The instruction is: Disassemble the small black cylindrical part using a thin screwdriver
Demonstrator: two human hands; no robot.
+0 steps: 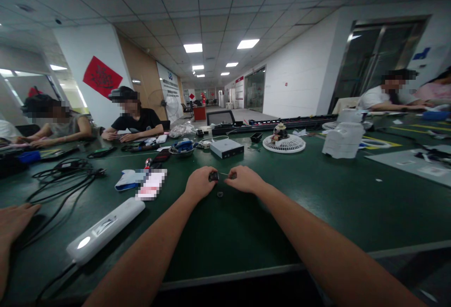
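No text can be read with certainty here. The red paper square (102,77) on the white pillar (92,49) carries dark characters, but they are too blurred. The long wall board (172,88) shows a blue logo and lines too small to read. The blue sign (422,53) beside the glass door (382,58) and the label on the white power strip (104,226) are also unreadable.

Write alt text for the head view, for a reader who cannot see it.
The left hand pinches a small dark part and the right hand a thin rod pointed at it, over a green table. A white power strip lies to their left.
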